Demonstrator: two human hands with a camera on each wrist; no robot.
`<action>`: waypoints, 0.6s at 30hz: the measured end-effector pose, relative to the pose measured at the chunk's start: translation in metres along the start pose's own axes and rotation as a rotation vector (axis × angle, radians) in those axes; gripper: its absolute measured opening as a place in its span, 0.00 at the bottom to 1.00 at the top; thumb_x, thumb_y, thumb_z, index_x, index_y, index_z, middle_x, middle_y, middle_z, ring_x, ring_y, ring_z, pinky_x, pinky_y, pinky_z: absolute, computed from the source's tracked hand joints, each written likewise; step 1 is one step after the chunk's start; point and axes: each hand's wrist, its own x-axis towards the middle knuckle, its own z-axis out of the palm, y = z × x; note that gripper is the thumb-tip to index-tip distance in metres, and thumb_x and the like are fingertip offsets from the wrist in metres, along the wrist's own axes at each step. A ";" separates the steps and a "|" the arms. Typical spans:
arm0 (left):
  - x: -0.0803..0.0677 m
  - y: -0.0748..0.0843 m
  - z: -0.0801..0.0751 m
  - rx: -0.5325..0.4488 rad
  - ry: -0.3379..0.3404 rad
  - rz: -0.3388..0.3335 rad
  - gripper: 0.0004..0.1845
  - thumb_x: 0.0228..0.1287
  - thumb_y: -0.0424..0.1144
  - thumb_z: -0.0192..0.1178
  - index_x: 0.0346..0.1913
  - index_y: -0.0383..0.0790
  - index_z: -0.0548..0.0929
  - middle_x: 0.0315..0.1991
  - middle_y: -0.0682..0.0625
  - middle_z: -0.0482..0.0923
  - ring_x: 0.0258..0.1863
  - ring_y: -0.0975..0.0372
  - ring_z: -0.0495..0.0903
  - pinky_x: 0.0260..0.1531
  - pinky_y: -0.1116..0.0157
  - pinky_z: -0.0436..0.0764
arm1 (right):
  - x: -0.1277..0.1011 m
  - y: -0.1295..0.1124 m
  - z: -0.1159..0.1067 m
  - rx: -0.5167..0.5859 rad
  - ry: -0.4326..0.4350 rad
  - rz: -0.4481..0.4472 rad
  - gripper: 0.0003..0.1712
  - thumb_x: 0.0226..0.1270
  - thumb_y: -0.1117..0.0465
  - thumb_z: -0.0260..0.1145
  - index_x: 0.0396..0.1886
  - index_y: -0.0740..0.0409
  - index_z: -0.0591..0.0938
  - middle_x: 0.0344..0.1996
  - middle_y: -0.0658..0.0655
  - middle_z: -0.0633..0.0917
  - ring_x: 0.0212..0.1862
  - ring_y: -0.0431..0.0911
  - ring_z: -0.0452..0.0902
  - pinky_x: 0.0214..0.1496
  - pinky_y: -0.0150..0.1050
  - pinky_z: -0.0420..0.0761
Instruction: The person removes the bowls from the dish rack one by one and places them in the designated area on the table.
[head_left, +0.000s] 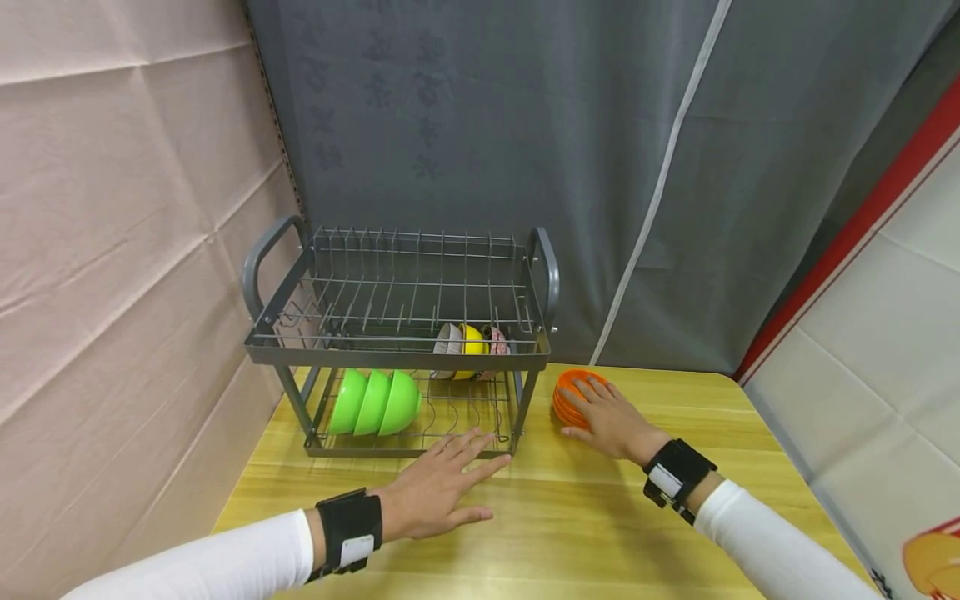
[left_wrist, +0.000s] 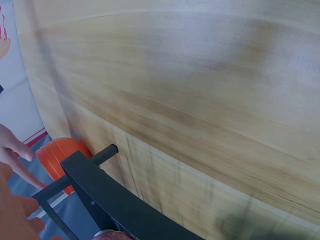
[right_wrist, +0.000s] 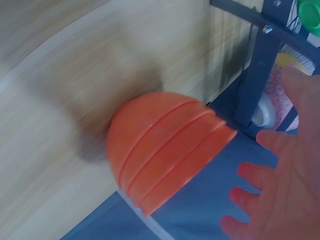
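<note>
A stack of nested orange bowls (right_wrist: 162, 145) stands upright on the table, right of the dish rack. My right hand (head_left: 611, 417) is over it with fingers spread; in the right wrist view the fingers (right_wrist: 255, 175) show a gap from the top rim. Relaxed and spread, my left hand (head_left: 438, 492) hovers in front of the rack's lower tier, holding nothing. On that tier, three green bowls (head_left: 375, 402) lie tipped on their sides, nested together. Behind the upper tier's front bar sit a white cup (head_left: 447, 340), a yellow cup (head_left: 472, 342) and a pink patterned cup (head_left: 498, 342).
The dark two-tier dish rack (head_left: 397, 360) has a raised handle (head_left: 551, 275) at each end. Wood-grain table (head_left: 570, 533) surface lies in front of it. A grey curtain (head_left: 450, 125) hangs behind, with pale fabric (head_left: 112, 250) at left and a white panel (head_left: 885, 333) at right.
</note>
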 end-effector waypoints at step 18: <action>-0.003 -0.003 -0.002 -0.031 0.006 -0.024 0.40 0.73 0.73 0.31 0.82 0.62 0.50 0.84 0.48 0.44 0.82 0.49 0.48 0.77 0.43 0.59 | -0.019 -0.037 -0.016 0.010 0.030 -0.084 0.44 0.70 0.35 0.61 0.79 0.49 0.64 0.77 0.65 0.65 0.78 0.67 0.57 0.77 0.69 0.57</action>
